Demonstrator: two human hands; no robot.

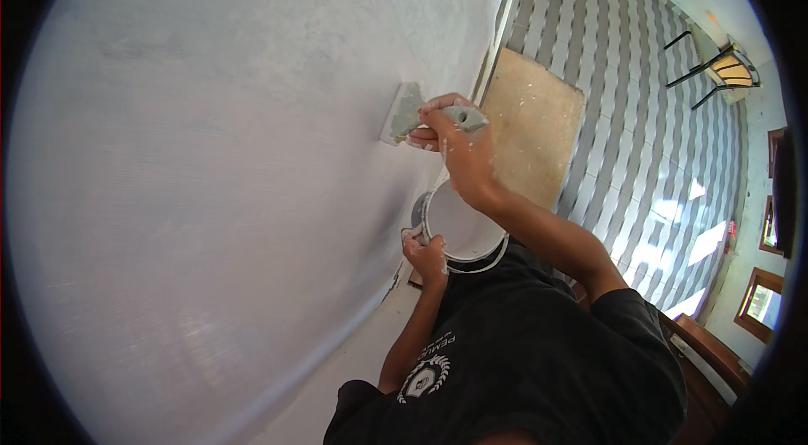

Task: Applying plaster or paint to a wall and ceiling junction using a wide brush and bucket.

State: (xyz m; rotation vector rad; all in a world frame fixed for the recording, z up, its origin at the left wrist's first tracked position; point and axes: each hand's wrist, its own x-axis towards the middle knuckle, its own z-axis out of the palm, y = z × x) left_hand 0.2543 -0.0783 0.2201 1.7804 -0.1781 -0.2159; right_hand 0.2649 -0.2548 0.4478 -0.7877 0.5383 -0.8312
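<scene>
Right hand: yours [465, 157], at 1 o'clock from the centre of view, pinches the brush between thumb and fingers; the handle's holed end sticks out past your grip.
Brush [404, 113]: flat and paint-smeared, at 12 o'clock, its pale edge up against the wall; seen from the bucket, it lies at 11 o'clock.
Left hand: yours [429, 257], between 5 and 6 o'clock, is closed on the bucket's near-left rim, with white smears on your fingers.
Bucket [419, 208]: at 4 o'clock, in front of your black shirt [547, 336], with pale paint [465, 226] inside.
Wall [210, 184]: whitish with greyer patches higher up, filling 7 to 12 o'clock.
Floor [619, 100]: wavy-striped, at 2 o'clock, with a spattered tan board [534, 121] just beyond your right forearm.
Chair [734, 71]: between 2 and 3 o'clock, well apart from you.
</scene>
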